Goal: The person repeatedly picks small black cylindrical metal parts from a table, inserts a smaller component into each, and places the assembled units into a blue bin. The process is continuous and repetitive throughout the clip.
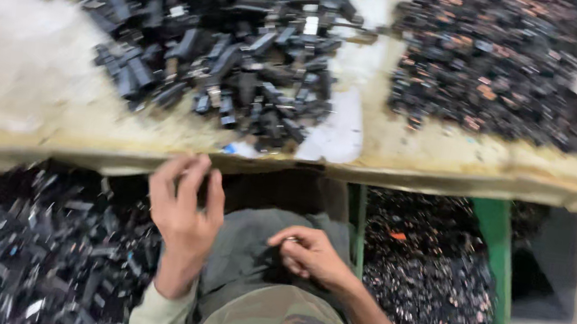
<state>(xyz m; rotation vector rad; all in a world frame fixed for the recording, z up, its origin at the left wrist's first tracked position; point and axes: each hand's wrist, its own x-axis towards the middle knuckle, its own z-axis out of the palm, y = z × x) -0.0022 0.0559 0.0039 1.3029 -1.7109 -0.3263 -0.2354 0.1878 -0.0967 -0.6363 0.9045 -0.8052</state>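
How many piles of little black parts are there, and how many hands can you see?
Piles of small black parts on the table: 2, the left table pile and the right table pile
Heaps of parts below the table: 2, the left heap and the right heap
Hands: 2, left hand, right hand
Total: 6

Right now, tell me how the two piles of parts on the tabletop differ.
The left pile is made of larger, long black pieces, loosely scattered; the right pile holds smaller pieces, packed denser. The left pile shows silver-white glints, while the right pile is flecked with orange-brown. Both are mostly black and lie on the same worn tabletop.
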